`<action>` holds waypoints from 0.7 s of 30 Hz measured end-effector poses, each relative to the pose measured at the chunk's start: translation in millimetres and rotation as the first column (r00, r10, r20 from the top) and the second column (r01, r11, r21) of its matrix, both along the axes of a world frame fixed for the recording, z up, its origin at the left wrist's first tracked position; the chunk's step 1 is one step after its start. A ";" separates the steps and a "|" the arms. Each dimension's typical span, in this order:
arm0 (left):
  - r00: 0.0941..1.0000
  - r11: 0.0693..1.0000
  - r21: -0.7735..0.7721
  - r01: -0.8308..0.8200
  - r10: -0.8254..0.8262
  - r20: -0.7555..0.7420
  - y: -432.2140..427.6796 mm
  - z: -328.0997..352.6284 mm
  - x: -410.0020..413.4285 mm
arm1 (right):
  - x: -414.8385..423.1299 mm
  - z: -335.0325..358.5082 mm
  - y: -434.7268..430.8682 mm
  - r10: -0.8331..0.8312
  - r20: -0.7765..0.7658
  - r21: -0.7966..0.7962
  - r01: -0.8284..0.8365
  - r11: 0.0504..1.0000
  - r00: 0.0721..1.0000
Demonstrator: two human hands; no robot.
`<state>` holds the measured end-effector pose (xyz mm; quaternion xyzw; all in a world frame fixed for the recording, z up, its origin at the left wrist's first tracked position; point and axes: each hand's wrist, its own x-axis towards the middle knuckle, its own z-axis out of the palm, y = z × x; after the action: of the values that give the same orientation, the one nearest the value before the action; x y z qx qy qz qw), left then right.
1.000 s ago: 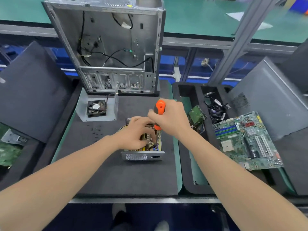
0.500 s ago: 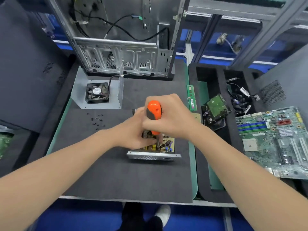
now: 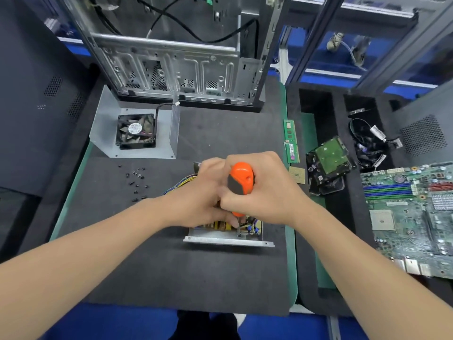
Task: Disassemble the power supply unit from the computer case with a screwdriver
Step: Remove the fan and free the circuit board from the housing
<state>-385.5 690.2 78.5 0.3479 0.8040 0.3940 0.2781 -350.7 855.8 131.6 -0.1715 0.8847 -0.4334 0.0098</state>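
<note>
right hand (image 3: 264, 190): mine, centre of frame, wrapped fully round the orange handle of the screwdriver (image 3: 241, 179). Fist grip from above, I'd say for downward push plus twist.
screwdriver: about upright, handle top toward camera, shaft going down to the near edge of the PSU (image 3: 228, 241). Tip sits at a spot just behind the front metal lip, probably a screw, too small to confirm.
left hand (image 3: 198, 197): just left of the right hand, touching it, fingers bent down over the PSU top. One fingertip is right beside the shaft. Can't tell if it pinches the shaft or only presses the board, since the right hand hides part of it. Purpose reads as bracing the unit and guiding the tip.
PSU: centre, slightly below middle, lying flat on the mat (image 3: 171, 266), lid off, board and parts exposed. It is well apart from the case (image 3: 176, 69), so it is already out of it.
wires (image 3: 179, 185): coloured bundle leaving the PSU's left side, under my left hand.
case: top centre, open side facing me, loose black cables inside.
cover (image 3: 105, 123): upper left on the mat, bent metal sheet with the fan (image 3: 136, 131) in it, parked clear of my work.
screws (image 3: 137, 177): small black heap left of my hands, within reach and off the PSU.
right side: RAM (image 3: 290, 141), CPU (image 3: 297, 174), drive (image 3: 329, 155) and motherboard (image 3: 411, 217) laid out apart, sorted pulled parts I'd guess.
step: undoing a fastener on the PSU itself.
risk: tip slipping onto the board.
</note>
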 end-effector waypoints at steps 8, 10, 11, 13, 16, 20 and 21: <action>0.996 0.997 -0.038 0.068 -0.070 -0.051 2.3 9.7 1.4 | 5.2 2.4 1.4 0.068 0.001 -0.031 -0.068 0.997 0.998; 0.991 0.994 -0.043 0.101 -0.105 -0.087 3.7 9.9 1.8 | 6.3 4.1 1.6 0.061 -0.008 -0.039 -0.061 0.997 0.998; 0.987 0.993 -0.040 0.111 -0.115 -0.113 3.8 9.1 1.4 | 6.6 5.0 1.4 0.055 -0.016 -0.041 -0.056 0.998 0.998; 0.980 0.995 -0.014 0.102 -0.103 -0.170 3.6 6.2 0.5 | 8.0 6.0 1.4 0.036 -0.040 -0.039 -0.037 0.999 0.999; 0.955 0.994 0.034 0.106 -0.092 -0.280 5.3 7.3 1.6 | 10.9 4.9 2.5 0.003 -0.060 -0.048 -0.006 0.999 0.998; 0.946 0.993 0.063 0.097 -0.072 -0.315 8.6 14.2 5.8 | 13.9 3.0 2.6 -0.034 -0.037 -0.056 0.032 0.998 0.999; 0.946 0.993 0.069 0.098 -0.071 -0.317 8.8 13.9 6.1 | 14.5 2.8 2.6 -0.040 -0.036 -0.050 0.038 0.998 0.999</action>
<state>-379.4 699.1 92.4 0.4516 0.8051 0.3547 0.1485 -336.2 858.4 134.4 -0.1621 0.8770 -0.4519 -0.0192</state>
